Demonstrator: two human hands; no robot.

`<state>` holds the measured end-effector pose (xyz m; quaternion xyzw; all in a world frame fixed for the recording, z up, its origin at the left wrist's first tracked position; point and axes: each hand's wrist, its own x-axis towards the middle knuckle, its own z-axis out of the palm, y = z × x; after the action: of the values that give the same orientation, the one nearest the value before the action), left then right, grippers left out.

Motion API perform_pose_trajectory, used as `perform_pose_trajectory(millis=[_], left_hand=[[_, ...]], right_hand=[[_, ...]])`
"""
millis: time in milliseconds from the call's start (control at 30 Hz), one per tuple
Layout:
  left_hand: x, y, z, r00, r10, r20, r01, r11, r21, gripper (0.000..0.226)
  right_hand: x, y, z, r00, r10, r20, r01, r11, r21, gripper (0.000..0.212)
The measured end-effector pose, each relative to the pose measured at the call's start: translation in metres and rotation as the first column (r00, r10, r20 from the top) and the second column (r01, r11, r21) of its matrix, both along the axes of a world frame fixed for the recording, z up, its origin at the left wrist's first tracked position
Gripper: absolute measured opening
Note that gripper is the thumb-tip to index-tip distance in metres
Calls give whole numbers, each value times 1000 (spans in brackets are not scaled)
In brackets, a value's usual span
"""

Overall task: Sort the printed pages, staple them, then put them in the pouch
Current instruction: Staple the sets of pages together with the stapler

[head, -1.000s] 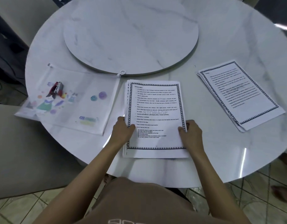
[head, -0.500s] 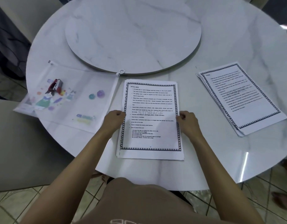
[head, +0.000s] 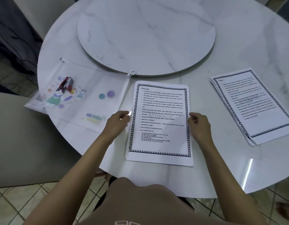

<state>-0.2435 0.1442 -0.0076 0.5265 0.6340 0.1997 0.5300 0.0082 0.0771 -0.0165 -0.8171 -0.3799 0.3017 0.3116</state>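
Paper between the two hands: left hand (head: pixel 118 121) sits at the left edge of the centre stack of printed pages (head: pixel 160 148), right hand (head: pixel 199 125) at its right edge, about mid-height on both sides. Fingers on both are curled in toward the paper; cannot tell whether they pinch the sheets or just press against the edges. The stack lies flat, top page has a patterned black border and a grey "STORAGE" watermark, lower sheets slightly fanned out at the corners. Left of the left hand, the clear zip pouch (head: pixel 85 111) with cartoon prints lies flat, its near corner over the table rim. A red and dark stapler (head: pixel 66 82) is at the pouch's far-left part; on top or inside, cannot tell. Well right of the right hand is a second stack of pages (head: pixel 252 104), angled. Beyond both hands, a round turntable (head: pixel 147 34) on the white marble table (head: pixel 213 159). Beige chair (head: pixel 26 135) beside the left forearm
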Motion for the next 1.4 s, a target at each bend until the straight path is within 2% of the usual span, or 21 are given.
perform_pose_trajectory(millis=[167, 300, 500, 833, 1133, 1267, 1400], left_hand=[[-33, 5, 7, 995, 74, 71, -79, 995, 61, 21], [-73, 13, 8, 992, 94, 87, -102, 990, 96, 26], [-145, 37, 6, 991, 128, 44, -132, 984, 120, 25], [-222, 71, -9, 980, 187, 63, -188, 982, 21, 22], [-233, 72, -10, 995, 95, -2, -95, 993, 68, 24], [-237, 74, -8, 997, 69, -38, -65, 993, 99, 26], [-241, 75, -8, 996, 67, -66, -59, 991, 124, 25]], right_hand=[[-29, 22, 12, 994, 85, 67, -92, 990, 107, 28], [-72, 52, 17, 978, 198, 61, -205, 968, 143, 25], [-162, 110, 19, 923, 382, 49, -385, 916, 112, 23], [-294, 209, 11, 812, 577, 89, -581, 814, 16, 28], [-374, 256, -1, 831, 535, 152, -526, 845, -98, 41], [-388, 258, -6, 793, 554, 252, -534, 832, -148, 47], [-389, 259, -7, 769, 583, 263, -551, 813, -188, 48]])
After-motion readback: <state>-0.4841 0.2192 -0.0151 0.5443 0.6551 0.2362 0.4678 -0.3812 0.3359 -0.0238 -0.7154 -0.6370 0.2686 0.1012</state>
